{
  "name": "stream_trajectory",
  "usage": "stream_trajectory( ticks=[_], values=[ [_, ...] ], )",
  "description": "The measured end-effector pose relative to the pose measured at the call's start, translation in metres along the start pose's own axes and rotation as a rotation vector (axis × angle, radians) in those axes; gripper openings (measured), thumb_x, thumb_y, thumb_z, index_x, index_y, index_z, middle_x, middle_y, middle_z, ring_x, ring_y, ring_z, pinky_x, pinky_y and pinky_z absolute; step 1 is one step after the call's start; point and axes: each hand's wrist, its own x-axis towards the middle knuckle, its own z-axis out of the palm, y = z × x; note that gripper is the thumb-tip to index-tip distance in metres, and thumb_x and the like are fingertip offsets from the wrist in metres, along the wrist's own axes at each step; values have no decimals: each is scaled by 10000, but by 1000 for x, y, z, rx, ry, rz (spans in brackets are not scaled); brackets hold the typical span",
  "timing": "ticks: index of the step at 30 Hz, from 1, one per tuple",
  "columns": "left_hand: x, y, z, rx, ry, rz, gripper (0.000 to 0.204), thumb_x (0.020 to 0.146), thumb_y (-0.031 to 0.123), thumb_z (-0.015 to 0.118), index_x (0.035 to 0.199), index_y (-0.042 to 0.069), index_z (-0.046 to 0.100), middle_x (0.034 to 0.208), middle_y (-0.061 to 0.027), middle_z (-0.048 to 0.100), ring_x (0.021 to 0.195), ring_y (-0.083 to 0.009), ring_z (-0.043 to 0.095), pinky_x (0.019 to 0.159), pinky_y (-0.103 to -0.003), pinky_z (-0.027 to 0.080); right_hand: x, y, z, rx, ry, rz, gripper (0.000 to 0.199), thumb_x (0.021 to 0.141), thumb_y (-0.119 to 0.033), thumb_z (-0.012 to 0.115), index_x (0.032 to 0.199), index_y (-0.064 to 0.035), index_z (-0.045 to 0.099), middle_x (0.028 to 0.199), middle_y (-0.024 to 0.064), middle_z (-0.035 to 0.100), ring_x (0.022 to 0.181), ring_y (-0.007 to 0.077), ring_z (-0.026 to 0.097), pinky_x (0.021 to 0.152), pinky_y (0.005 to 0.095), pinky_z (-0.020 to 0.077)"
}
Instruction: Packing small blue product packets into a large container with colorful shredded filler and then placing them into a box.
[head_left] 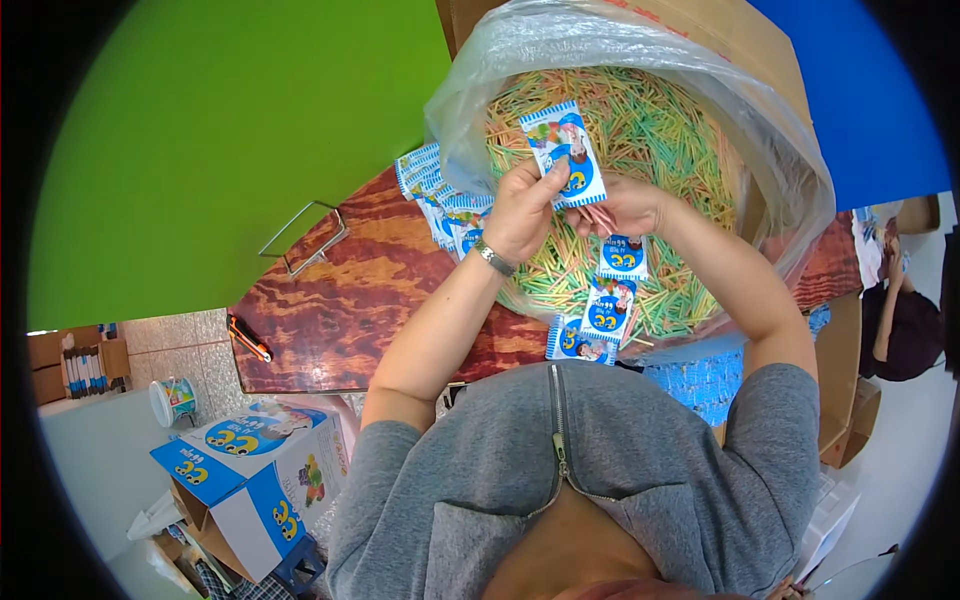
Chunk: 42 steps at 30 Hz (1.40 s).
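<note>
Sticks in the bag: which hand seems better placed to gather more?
Probably the right hand: it is over the sticks and seems to pinch a few, while the left hand holds a packet.

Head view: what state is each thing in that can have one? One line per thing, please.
Left hand, closed on a packet
Packet, held up over the bag; sealed or not, unclear
Right hand, fingers bent around pink sticks
Bag, open, filled with loose sticks
Packet pile, overlapping, on the table
Cutter, lying down, blade unclear
Carton, one end open
Zip, fastened up to its slider
</note>
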Motion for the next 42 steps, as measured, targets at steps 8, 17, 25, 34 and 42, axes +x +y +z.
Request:
stream_trajectory(
  ticks=[8, 17, 25, 34, 42],
  values=[
    [-21, 11, 4, 284, 210, 197, 187, 930, 186, 648, 990, 8, 645, 942, -31, 676, 818, -72, 607, 735, -255, 498, -30, -11, 36, 56, 179, -71, 239, 972, -348, 561, 1015, -114, 535, 742, -16, 558, 619, 75, 566, 469, 184, 411],
    [-47, -8, -34, 958, 354, 332, 184, 830, 119, 759, 810, 22, 604, 692, 0, 636, 590, -41, 571, 522, -203, 463, -64, -67, 51, -644, 131, -102, 236, 991, -334, 521, 969, -99, 515, 698, -24, 519, 529, 53, 525, 390, 195, 375],
    [-50, 4, -24, 1267, 386, 590, 214, 772, 120, 798, 776, 19, 609, 700, -46, 632, 576, -108, 584, 523, -248, 463, -66, -114, 90, -1534, 107, -57, 289, 970, -281, 543, 912, 2, 541, 648, 111, 607, 550, 201, 659, 506, 338, 521],
    [-55, 12, -21, 1387, 318, 709, 192, 748, 93, 793, 803, 33, 620, 730, -83, 627, 617, -203, 601, 544, -308, 470, -48, -128, 101, -1739, 41, 214, 257, 933, -239, 577, 900, 16, 590, 660, 138, 664, 578, 215, 686, 577, 368, 544],
    [-54, 9, -16, 1470, 224, 808, 180, 757, 77, 767, 890, 28, 655, 811, -101, 662, 675, -244, 634, 579, -343, 497, -29, -130, 108, -2012, 22, 207, 273, 837, -255, 690, 808, 16, 680, 645, 128, 670, 722, 282, 693, 716, 391, 549]
  ],
)
